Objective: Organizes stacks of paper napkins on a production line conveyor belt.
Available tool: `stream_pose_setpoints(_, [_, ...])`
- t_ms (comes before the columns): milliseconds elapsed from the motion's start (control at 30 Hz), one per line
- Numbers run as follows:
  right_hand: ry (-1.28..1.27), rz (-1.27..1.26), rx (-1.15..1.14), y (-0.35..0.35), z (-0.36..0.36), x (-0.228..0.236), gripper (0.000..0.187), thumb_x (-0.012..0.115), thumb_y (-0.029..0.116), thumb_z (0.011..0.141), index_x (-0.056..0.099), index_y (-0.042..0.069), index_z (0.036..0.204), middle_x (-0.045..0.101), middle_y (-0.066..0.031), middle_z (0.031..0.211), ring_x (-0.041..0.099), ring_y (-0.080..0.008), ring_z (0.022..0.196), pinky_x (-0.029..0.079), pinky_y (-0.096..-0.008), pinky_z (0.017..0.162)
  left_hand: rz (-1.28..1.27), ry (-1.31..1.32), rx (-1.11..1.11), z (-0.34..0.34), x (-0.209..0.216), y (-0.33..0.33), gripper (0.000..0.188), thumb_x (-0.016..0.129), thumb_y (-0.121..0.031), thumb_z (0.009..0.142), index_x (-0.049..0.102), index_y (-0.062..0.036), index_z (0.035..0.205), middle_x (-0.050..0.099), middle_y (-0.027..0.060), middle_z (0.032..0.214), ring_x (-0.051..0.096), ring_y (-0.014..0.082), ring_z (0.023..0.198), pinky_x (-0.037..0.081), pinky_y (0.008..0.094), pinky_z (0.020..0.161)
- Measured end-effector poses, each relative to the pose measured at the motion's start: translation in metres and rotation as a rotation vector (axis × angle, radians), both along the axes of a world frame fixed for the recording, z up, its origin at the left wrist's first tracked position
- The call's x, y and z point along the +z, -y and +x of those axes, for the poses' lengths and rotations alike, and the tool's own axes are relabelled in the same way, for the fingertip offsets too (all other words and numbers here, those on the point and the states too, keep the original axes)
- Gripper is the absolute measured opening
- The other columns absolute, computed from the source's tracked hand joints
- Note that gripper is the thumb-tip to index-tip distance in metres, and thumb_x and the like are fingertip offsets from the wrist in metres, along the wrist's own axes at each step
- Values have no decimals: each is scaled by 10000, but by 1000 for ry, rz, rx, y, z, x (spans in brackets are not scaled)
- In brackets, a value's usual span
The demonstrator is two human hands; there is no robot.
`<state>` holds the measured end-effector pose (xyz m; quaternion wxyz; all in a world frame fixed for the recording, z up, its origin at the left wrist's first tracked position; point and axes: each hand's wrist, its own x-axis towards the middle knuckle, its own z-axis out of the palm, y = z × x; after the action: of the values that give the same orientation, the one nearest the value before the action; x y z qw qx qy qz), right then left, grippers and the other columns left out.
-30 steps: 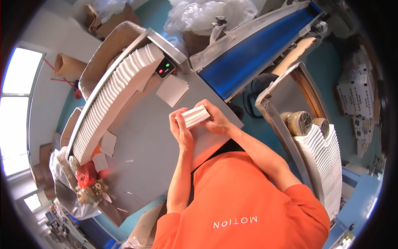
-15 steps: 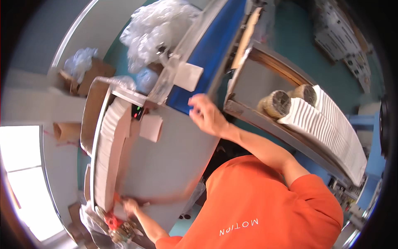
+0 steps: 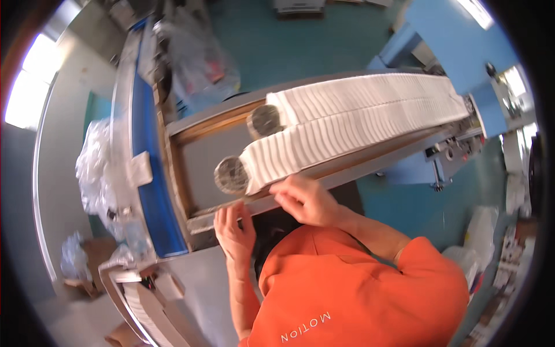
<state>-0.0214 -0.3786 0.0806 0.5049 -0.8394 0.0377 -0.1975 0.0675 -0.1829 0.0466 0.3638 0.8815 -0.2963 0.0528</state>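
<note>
A long shallow tray (image 3: 202, 222) with wooden edges lies across the middle. It holds two side-by-side rows of white folded sheets, perhaps napkins, a near row (image 3: 324, 139) and a far row (image 3: 370, 98). At their left ends sit two round tape-wrapped blocks, a near block (image 3: 231, 175) and a far block (image 3: 265, 121). My left hand (image 3: 235, 234) is at the tray's near rim, fingers bent and slightly apart, holding nothing visible. My right hand (image 3: 306, 201) hovers by the same rim beside the near row, fingers loosely curled and apart, with nothing visible in it.
A blue conveyor belt (image 3: 156, 196) runs left of the tray, with a folded white sheet (image 3: 141, 169) on it. Near left is a grey table (image 3: 211, 289) beside another stack of sheets (image 3: 139, 306). Clear plastic bags (image 3: 95, 168) lie beyond the belt. Blue machinery (image 3: 451, 40) stands right.
The view has swung right, from the grey table to the tray. My left hand has left the stack's near end for the tray's rim; my right hand has moved from beside the belt to the tray.
</note>
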Motion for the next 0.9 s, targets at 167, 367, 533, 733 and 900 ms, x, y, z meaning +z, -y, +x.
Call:
stream_pose_setpoints(167, [41, -426, -900, 132, -58, -18, 304, 644, 112, 922, 560, 9, 1195, 540, -153, 1014, 527, -267, 803, 461, -381, 704, 49, -155, -20, 49, -10, 21, 231, 592, 32, 835, 638, 3, 1059, 645, 169, 927, 637, 340, 883, 501, 401, 816])
stream_pose_setpoints(367, [-18, -582, -1179, 203, -101, -32, 510, 650, 192, 946, 464, -53, 1354, 451, -232, 1196, 515, -382, 1038, 454, -470, 875, -827, -1132, 90, 83, -36, 39, 521, 439, -417, 1057, 567, 39, 1275, 640, 80, 1177, 587, 166, 1097, 443, 319, 965])
stream_pose_setpoints(533, [-43, -674, -1190, 228, -107, -43, 452, 673, 185, 917, 519, -69, 1258, 490, -218, 1143, 528, -389, 1014, 457, -489, 846, -361, -847, 22, 63, -6, 60, 494, 522, -379, 1040, 606, 74, 1218, 658, 41, 1136, 554, 97, 1072, 411, 254, 930])
stream_pose_setpoints(733, [-1, -659, -1174, 230, -110, -38, 399, 706, 195, 874, 586, -25, 1185, 533, -157, 1078, 539, -352, 975, 466, -467, 816, 226, -41, -259, 93, -32, 12, 513, 536, -321, 1036, 476, 52, 1384, 593, 144, 1309, 585, 219, 1182, 442, 339, 1016])
stream_pose_setpoints(900, [-221, -757, -1165, 233, -118, -29, 350, 717, 248, 853, 606, 63, 1129, 521, -131, 1162, 491, -354, 1053, 405, -498, 853, -361, -1126, 26, 72, -19, 44, 661, 579, -440, 997, 434, 34, 1435, 541, 110, 1377, 515, 203, 1256, 374, 337, 1070])
